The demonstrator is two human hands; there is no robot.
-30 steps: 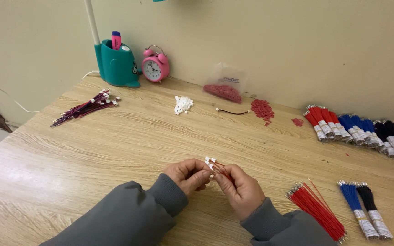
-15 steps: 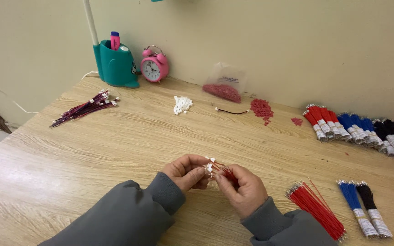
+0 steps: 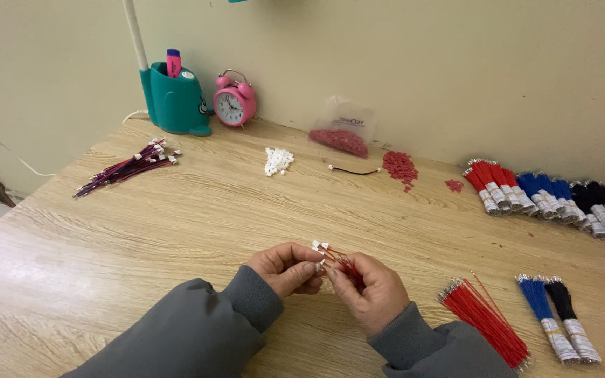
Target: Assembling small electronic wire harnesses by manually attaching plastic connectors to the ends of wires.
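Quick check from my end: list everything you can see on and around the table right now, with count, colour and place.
table: one, light wood, fills the view
pen holder: one, teal, back left by the wall, pink marker in it
alarm clock: one, pink, right of the pen holder
finished wires: one pile, dark red, left
white connectors: small heap, back centre
bag: one, clear, red bits inside, by the wall
loose red bits: small heap, right of the bag
wire bundles: red, blue, black, far right
red wires: one bundle, near right
left hand: pinching a connector
right hand: holding red wires
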